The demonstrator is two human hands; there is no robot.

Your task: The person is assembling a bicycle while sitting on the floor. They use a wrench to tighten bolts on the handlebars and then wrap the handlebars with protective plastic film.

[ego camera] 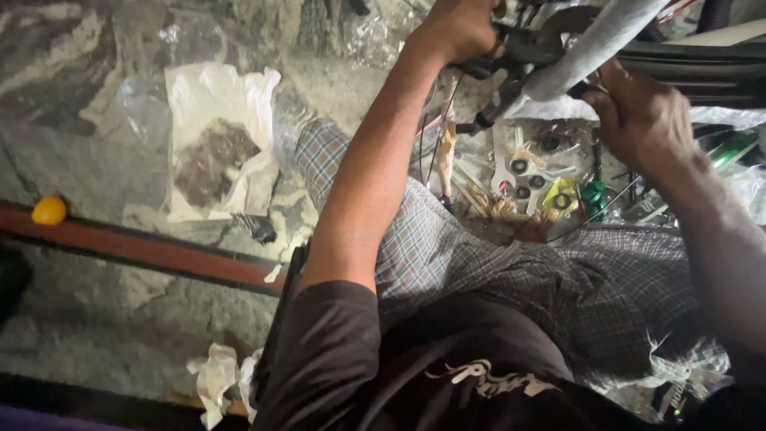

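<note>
Bicycle part: black lever assembly (511, 60) at far centre, beside a wrapped grey tube (594, 44).
Left hand: left hand (459, 28) closed around the black assembly.
Right hand: right hand (638, 116) curled against the tube's underside; whether it grips, I cannot tell.
Below: small parts in clear plastic (535, 172) on the floor.
Left: white bag (219, 140); yellow ball (49, 211) far left.
</note>
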